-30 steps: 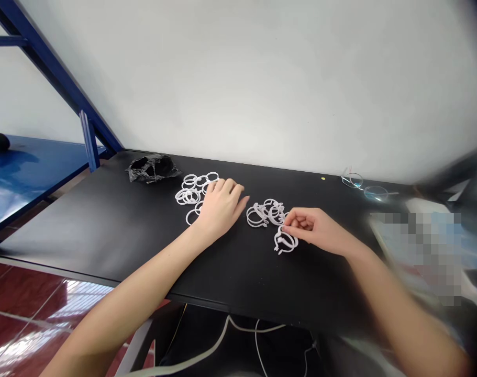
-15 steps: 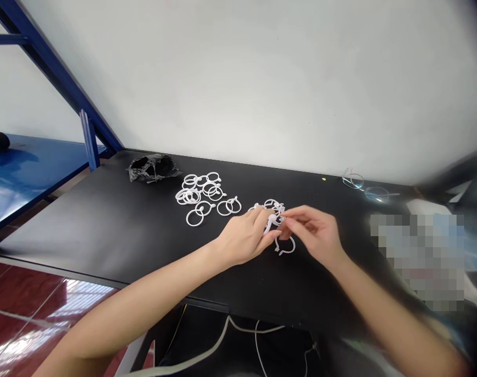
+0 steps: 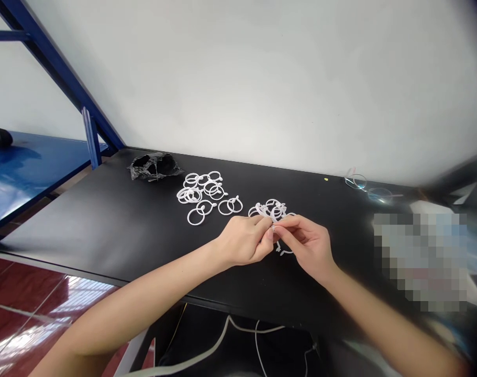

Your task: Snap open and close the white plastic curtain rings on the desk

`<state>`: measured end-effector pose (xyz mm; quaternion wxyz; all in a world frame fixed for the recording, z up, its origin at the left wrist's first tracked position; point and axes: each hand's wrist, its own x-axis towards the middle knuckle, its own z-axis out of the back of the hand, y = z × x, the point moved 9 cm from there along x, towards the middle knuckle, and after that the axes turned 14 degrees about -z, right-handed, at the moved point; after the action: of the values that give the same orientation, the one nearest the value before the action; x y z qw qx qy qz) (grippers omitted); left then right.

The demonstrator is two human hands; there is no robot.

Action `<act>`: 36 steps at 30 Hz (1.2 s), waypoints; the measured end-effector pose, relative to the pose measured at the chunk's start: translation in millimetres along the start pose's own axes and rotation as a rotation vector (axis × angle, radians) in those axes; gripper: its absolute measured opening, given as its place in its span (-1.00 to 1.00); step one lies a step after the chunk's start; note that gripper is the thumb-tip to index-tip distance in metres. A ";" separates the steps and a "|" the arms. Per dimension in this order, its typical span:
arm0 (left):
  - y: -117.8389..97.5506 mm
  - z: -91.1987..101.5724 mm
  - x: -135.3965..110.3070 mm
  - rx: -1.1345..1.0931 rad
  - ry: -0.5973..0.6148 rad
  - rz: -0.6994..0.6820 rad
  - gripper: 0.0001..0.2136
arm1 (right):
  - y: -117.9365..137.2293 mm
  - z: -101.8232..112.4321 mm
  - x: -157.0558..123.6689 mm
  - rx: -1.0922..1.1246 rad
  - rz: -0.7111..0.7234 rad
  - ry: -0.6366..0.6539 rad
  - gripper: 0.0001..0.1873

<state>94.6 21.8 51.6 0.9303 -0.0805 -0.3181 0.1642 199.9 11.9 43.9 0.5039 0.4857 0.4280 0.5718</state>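
Fingertips meeting above the black table, my left hand [image 3: 244, 242] and my right hand [image 3: 312, 242] both pinch a small white plastic curtain ring [image 3: 274, 229]. Most of that ring is hidden by the fingers. Just behind them lies a heap of loose white rings [image 3: 276, 208], some with their ends apart. One open ring [image 3: 287, 252] shows partly below my right fingers. To the left of my hands, a spread of closed white rings [image 3: 196, 215] lies on the table, several of them overlapping.
A crumpled black plastic bag [image 3: 155, 166] lies open at the back left of the black table [image 3: 104, 230]. Eyeglasses [image 3: 367, 187] rest near the wall on the right, beside a blurred pale object [image 3: 422, 262]. White cables [image 3: 207, 353] hang below the front edge.
My right hand has moved left and down until its fingertips meet my left hand's. My left fingers have closed further round the ring, which now shows less.
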 end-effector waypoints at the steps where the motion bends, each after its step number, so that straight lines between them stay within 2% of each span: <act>1: -0.7 0.4 -0.4 -0.003 -0.006 -0.012 -0.64 | -0.9 -1.3 -0.6 0.023 -0.006 0.002 -0.88; 6: -3.7 1.9 -1.1 0.004 -0.032 -0.057 -0.62 | -8.9 -2.3 0.8 0.085 -0.073 0.030 -0.89; 9: 1.8 4.2 1.1 0.070 -0.011 -0.054 -0.61 | -11.6 5.4 9.0 0.042 -0.140 0.124 -0.84; 11: 17.0 8.7 1.4 0.142 0.012 0.029 -0.64 | -15.8 10.8 14.7 -0.057 -0.226 0.237 -0.73; 13: 39.9 16.6 -1.4 0.218 0.029 0.169 -0.66 | -23.1 14.9 16.6 -0.237 -0.319 0.358 -0.75; 16: 74.8 26.8 -11.8 0.321 0.091 0.386 -0.65 | -30.4 17.8 14.6 -0.446 -0.370 0.461 -0.75; 18: 90.6 29.9 -19.2 0.386 0.146 0.474 -0.64 | -31.9 14.0 12.3 -0.526 -0.351 0.488 -0.77; 20: 98.0 29.8 -24.0 0.452 0.192 0.495 -0.63 | -30.8 7.4 10.0 -0.581 -0.296 0.497 -0.81; 25: 99.2 23.5 -28.5 0.578 0.293 0.497 -0.59 | -30.6 -7.4 5.9 -0.678 -0.168 0.525 -0.91; 27: 96.2 28.1 -27.7 0.589 0.267 0.528 -0.52 | -27.5 -10.4 6.2 -0.675 -0.101 0.492 -0.93; 29: 87.6 35.6 -22.5 0.540 0.175 0.510 -0.48 | -16.9 -10.7 6.8 -0.610 0.006 0.389 -0.91; 31: 70.8 37.8 -12.7 0.389 0.071 0.386 -0.44 | -3.9 -5.9 5.0 -0.493 0.105 0.228 -0.93; 33: 47.4 33.9 -3.3 0.172 -0.013 0.206 -0.36 | 3.6 1.4 0.1 -0.357 0.150 0.066 -0.98; 36: 14.4 18.3 1.9 -0.105 -0.060 0.012 -0.22 | 4.8 8.9 -10.1 -0.235 0.179 -0.116 -0.92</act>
<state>81.0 36.8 63.4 0.9138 -0.1259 -0.3537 0.1552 208.1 1.3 48.8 0.5283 0.4919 0.2834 0.6313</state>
